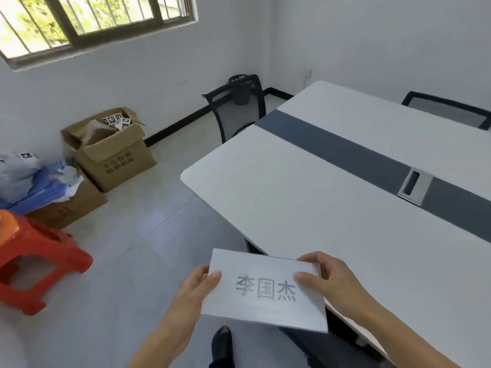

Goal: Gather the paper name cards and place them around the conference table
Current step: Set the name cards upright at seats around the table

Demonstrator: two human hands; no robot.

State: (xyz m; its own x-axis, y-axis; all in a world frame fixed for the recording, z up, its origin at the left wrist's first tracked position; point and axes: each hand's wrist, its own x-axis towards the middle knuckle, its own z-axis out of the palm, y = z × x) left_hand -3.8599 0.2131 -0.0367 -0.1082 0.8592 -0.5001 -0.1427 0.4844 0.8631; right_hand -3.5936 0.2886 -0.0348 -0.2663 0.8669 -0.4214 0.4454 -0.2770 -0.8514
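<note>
so a name card (265, 290) is held flat-ish at the lower middle of the frame, pinched by both short ends: the left hand (198, 284) is closed on the left edge with the thumb on top, the right hand (322, 277) is closed on the right edge the same way. Its long axis is laid across the frame, left to right, slightly tipped down toward the right, and the printed characters are read upright from the wearer's side. It looks like more than one sheet is stacked there, going by the thick bottom edge, but that can't be confirmed. The table (305, 203) is spread up and to the right of the card, with nothing yet set on it, and its near edge is overlapped by the card's right end. The right hand is nearer the tabletop, so a set-down is probably reached by a short push up and right
</note>
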